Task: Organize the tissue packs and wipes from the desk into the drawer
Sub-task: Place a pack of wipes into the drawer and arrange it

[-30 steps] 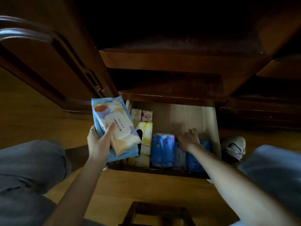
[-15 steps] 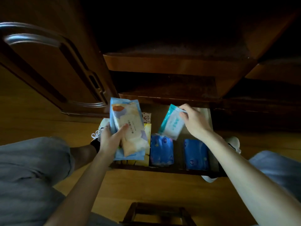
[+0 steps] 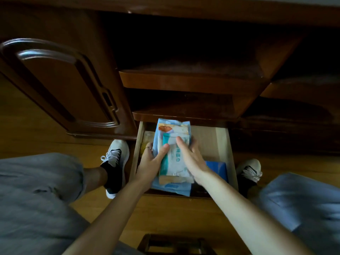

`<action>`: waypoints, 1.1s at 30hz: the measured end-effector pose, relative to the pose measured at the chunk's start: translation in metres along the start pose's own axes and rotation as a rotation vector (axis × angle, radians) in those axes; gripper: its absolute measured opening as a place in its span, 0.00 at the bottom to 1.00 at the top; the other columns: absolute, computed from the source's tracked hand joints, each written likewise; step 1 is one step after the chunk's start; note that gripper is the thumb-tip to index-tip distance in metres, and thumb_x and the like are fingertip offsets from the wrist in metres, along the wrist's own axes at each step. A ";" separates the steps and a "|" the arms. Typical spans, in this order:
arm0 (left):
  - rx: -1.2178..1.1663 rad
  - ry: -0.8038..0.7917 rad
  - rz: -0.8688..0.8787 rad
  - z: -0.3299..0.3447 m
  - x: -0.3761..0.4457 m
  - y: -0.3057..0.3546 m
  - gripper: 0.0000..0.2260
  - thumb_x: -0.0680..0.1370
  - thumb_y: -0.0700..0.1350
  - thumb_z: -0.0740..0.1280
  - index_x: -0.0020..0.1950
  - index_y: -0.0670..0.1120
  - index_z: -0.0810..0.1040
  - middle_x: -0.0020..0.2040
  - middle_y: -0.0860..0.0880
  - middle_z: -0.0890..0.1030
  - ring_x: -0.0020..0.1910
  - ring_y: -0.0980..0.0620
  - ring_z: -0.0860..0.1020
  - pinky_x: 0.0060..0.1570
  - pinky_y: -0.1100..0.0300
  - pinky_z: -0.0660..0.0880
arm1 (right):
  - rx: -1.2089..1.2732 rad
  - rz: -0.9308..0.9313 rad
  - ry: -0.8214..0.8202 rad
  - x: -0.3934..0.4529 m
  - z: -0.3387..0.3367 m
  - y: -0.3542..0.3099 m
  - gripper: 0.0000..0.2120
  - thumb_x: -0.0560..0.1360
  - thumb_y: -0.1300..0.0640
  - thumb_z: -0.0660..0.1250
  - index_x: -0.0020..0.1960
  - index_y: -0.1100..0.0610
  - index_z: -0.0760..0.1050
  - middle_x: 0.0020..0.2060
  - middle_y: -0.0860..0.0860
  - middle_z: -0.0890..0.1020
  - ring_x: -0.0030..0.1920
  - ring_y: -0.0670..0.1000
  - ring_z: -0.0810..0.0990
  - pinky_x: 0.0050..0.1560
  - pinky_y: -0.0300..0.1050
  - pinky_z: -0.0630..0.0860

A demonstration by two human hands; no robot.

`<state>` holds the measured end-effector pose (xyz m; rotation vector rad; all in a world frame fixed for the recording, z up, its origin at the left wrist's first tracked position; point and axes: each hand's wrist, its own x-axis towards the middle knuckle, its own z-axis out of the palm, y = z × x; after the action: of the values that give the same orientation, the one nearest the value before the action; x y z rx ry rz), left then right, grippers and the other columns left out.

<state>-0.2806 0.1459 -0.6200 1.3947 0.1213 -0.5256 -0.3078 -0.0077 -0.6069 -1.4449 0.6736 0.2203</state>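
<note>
The bottom drawer [image 3: 223, 144] of the dark wooden desk stands pulled out, its pale wood inside showing. Above it I hold a stack of wipes packs. A large blue and cream wipes pack [image 3: 172, 127] lies underneath, and a smaller white and teal wipes pack [image 3: 173, 161] lies on top. My left hand [image 3: 151, 162] grips the stack from the left, thumb over the top pack. My right hand [image 3: 191, 157] lies with straight fingers on the top pack's right side. A blue tissue pack [image 3: 217, 169] shows in the drawer's right part; other packs are mostly hidden under the stack.
A cabinet door [image 3: 60, 85] stands to the left of the drawer. Two closed drawer fronts [image 3: 184, 81] jut out above the open one. My shoes [image 3: 115, 159] flank the drawer on the wooden floor [image 3: 174, 214], my knees at both lower corners. A dark frame [image 3: 174, 243] sits at the bottom edge.
My right hand brought the white and teal pack over and laid it on the large pack in my left hand. Both hands now hold the stack over the drawer's middle.
</note>
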 end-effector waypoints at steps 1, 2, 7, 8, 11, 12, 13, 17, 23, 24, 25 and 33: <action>0.053 0.009 0.037 -0.001 0.002 -0.002 0.21 0.74 0.55 0.75 0.64 0.56 0.72 0.57 0.54 0.85 0.53 0.53 0.85 0.44 0.61 0.82 | 0.115 0.100 -0.020 -0.002 0.002 0.007 0.32 0.77 0.38 0.70 0.73 0.49 0.62 0.58 0.53 0.82 0.48 0.50 0.87 0.41 0.48 0.85; 0.106 0.010 0.064 -0.002 0.003 -0.004 0.22 0.75 0.55 0.75 0.65 0.57 0.71 0.57 0.57 0.84 0.54 0.55 0.84 0.46 0.60 0.82 | 0.154 0.136 0.014 -0.001 0.002 0.015 0.28 0.77 0.40 0.71 0.70 0.49 0.66 0.55 0.53 0.83 0.48 0.51 0.87 0.39 0.48 0.84; 0.421 -0.062 -0.112 -0.008 0.010 -0.013 0.42 0.61 0.65 0.80 0.71 0.58 0.69 0.58 0.54 0.81 0.53 0.54 0.83 0.49 0.57 0.82 | 0.302 0.143 0.343 0.024 -0.001 0.041 0.23 0.78 0.44 0.72 0.66 0.54 0.71 0.55 0.53 0.84 0.52 0.52 0.84 0.46 0.50 0.83; 0.492 -0.068 -0.125 -0.005 0.015 -0.014 0.40 0.61 0.64 0.81 0.70 0.61 0.69 0.58 0.57 0.79 0.52 0.57 0.82 0.43 0.62 0.81 | 0.329 0.175 0.357 0.031 -0.003 0.042 0.24 0.78 0.44 0.72 0.66 0.55 0.70 0.54 0.53 0.84 0.51 0.53 0.84 0.47 0.51 0.83; 0.498 -0.056 -0.175 0.005 0.047 -0.013 0.32 0.68 0.49 0.81 0.69 0.59 0.74 0.58 0.54 0.79 0.50 0.56 0.82 0.40 0.64 0.81 | 0.350 0.272 0.325 0.044 -0.018 0.042 0.28 0.77 0.42 0.72 0.67 0.59 0.71 0.53 0.56 0.84 0.52 0.55 0.84 0.54 0.56 0.83; 0.499 -0.083 -0.204 0.008 0.062 -0.012 0.30 0.69 0.45 0.81 0.68 0.58 0.75 0.59 0.53 0.79 0.49 0.55 0.83 0.41 0.62 0.82 | 0.352 0.274 0.352 0.048 -0.028 0.042 0.30 0.77 0.41 0.72 0.68 0.60 0.69 0.54 0.56 0.83 0.53 0.55 0.84 0.54 0.56 0.82; 0.516 -0.118 -0.223 0.012 0.077 -0.011 0.29 0.69 0.44 0.80 0.67 0.59 0.76 0.58 0.54 0.80 0.47 0.57 0.83 0.40 0.63 0.81 | 0.347 0.252 0.403 0.051 -0.040 0.043 0.31 0.77 0.41 0.71 0.69 0.59 0.66 0.57 0.57 0.82 0.54 0.55 0.83 0.55 0.55 0.81; 0.717 -0.221 -0.214 0.036 0.141 -0.009 0.28 0.69 0.41 0.79 0.64 0.62 0.77 0.55 0.55 0.81 0.45 0.60 0.84 0.35 0.68 0.78 | 0.372 0.153 0.580 0.051 -0.103 0.045 0.23 0.82 0.43 0.64 0.73 0.50 0.62 0.65 0.55 0.78 0.60 0.54 0.79 0.61 0.54 0.78; 1.033 -0.556 -0.190 0.081 0.223 -0.027 0.28 0.72 0.39 0.76 0.66 0.64 0.76 0.59 0.57 0.75 0.53 0.59 0.78 0.43 0.65 0.79 | 0.423 0.133 0.541 0.049 -0.132 0.067 0.18 0.83 0.41 0.63 0.68 0.47 0.67 0.55 0.51 0.83 0.53 0.52 0.85 0.46 0.45 0.78; 1.101 -0.581 -0.172 0.089 0.233 -0.032 0.27 0.73 0.39 0.75 0.66 0.63 0.76 0.60 0.55 0.75 0.54 0.58 0.77 0.45 0.65 0.78 | 0.420 0.133 0.543 0.053 -0.131 0.070 0.16 0.83 0.42 0.62 0.66 0.47 0.68 0.55 0.52 0.84 0.52 0.53 0.85 0.45 0.45 0.78; 1.169 -0.601 -0.154 0.096 0.243 -0.038 0.27 0.74 0.39 0.73 0.68 0.62 0.76 0.62 0.54 0.76 0.55 0.57 0.77 0.48 0.63 0.79 | 0.414 0.132 0.540 0.056 -0.129 0.071 0.15 0.83 0.43 0.62 0.66 0.48 0.69 0.54 0.53 0.84 0.51 0.54 0.86 0.44 0.46 0.78; 1.505 -0.362 -0.003 0.111 0.265 -0.082 0.25 0.77 0.41 0.60 0.74 0.54 0.70 0.69 0.43 0.76 0.67 0.40 0.73 0.66 0.50 0.67 | 0.378 0.081 0.447 0.071 -0.122 0.073 0.10 0.85 0.45 0.60 0.63 0.48 0.72 0.52 0.53 0.86 0.46 0.50 0.87 0.45 0.45 0.79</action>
<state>-0.1067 -0.0409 -0.7753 2.6947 -0.7147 -0.9239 -0.3254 -0.1321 -0.7041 -1.1067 1.0761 -0.1699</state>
